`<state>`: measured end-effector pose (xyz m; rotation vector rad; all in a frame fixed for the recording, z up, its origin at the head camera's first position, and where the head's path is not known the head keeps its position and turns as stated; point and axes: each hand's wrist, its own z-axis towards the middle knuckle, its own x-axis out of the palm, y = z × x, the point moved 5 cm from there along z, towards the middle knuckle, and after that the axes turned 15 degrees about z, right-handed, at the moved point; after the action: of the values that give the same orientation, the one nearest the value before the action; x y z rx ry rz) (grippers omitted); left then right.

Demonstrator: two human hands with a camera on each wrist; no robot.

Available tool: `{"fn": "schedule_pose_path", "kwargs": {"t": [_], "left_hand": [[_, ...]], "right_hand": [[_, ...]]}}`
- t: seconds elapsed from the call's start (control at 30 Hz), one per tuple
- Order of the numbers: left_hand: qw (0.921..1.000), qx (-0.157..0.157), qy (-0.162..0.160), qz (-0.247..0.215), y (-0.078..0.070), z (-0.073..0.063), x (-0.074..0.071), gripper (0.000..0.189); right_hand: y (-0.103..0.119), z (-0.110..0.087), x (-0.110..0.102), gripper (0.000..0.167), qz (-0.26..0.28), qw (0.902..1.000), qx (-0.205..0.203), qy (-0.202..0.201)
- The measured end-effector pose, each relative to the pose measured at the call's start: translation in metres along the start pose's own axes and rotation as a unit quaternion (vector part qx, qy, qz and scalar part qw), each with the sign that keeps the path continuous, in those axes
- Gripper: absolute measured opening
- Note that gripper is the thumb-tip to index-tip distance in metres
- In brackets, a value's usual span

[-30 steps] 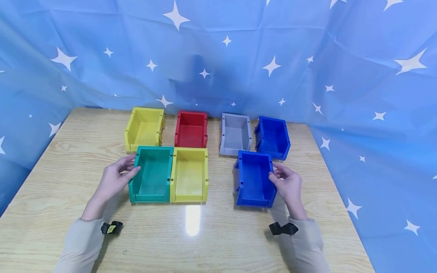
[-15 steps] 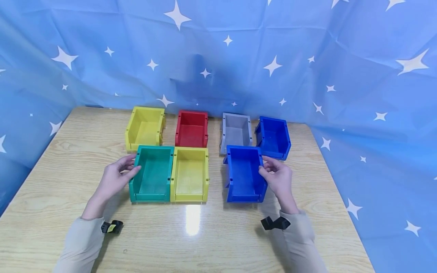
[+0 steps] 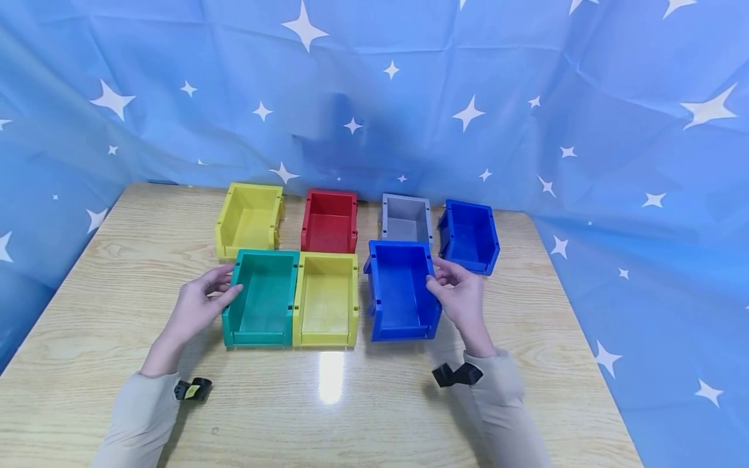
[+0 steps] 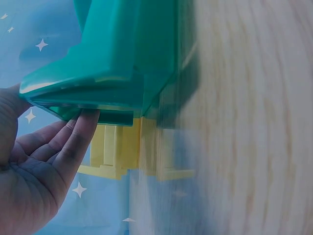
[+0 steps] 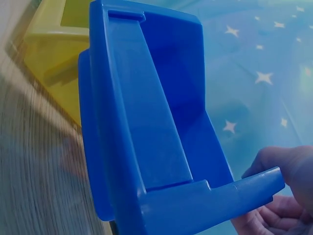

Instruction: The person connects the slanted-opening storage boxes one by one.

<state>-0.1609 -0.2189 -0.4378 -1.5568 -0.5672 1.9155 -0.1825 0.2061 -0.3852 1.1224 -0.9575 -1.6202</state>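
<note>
My left hand point(image 3: 199, 305) pinches the left side wall of a green storage bin point(image 3: 263, 299), thumb on the rim and fingers under its outer lip. That bin stands on the table against a yellow bin point(image 3: 326, 299). With thumb and fingers, my right hand point(image 3: 462, 299) grips the right wall of a blue storage bin point(image 3: 404, 289). In the right wrist view this blue bin point(image 5: 156, 107) looks lifted and tilted, with the yellow bin point(image 5: 58, 63) behind it. A narrow gap separates the blue bin from the yellow one. All these bins look empty.
Along the back of the wooden table point(image 3: 263, 416) stand another yellow bin point(image 3: 250, 218), a red bin point(image 3: 329, 221), a grey bin point(image 3: 406, 218) and a second blue bin point(image 3: 470, 236). The held blue bin partly covers the grey one. A starry blue cloth point(image 3: 374, 84) hangs behind.
My right hand has carried the blue bin leftward and slightly back, closer to the front yellow bin. The left hand and the green bin have stayed in place.
</note>
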Motion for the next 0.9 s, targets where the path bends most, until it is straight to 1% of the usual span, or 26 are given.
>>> {"fn": "schedule_pose_path", "kwargs": {"t": [0.37, 0.57, 0.73, 0.9], "left_hand": [[1.0000, 0.001, -0.002, 0.000, 0.002, 0.000, 0.002, 0.037], [1.0000, 0.000, 0.000, -0.002, 0.002, 0.000, 0.001, 0.038], [1.0000, 0.003, -0.003, -0.005, 0.002, 0.000, 0.001, 0.038], [1.0000, -0.003, 0.001, -0.001, 0.002, 0.000, 0.001, 0.038]], "right_hand": [[-0.003, 0.003, 0.009, 0.029, 0.011, 0.9997, 0.020, -0.007], [-0.003, 0.004, 0.012, 0.028, 0.011, 0.9997, 0.022, -0.007], [-0.004, 0.003, 0.013, 0.027, 0.006, 0.9993, 0.037, -0.008], [-0.003, 0.002, 0.013, 0.028, 0.007, 0.9987, 0.049, -0.011]]}}
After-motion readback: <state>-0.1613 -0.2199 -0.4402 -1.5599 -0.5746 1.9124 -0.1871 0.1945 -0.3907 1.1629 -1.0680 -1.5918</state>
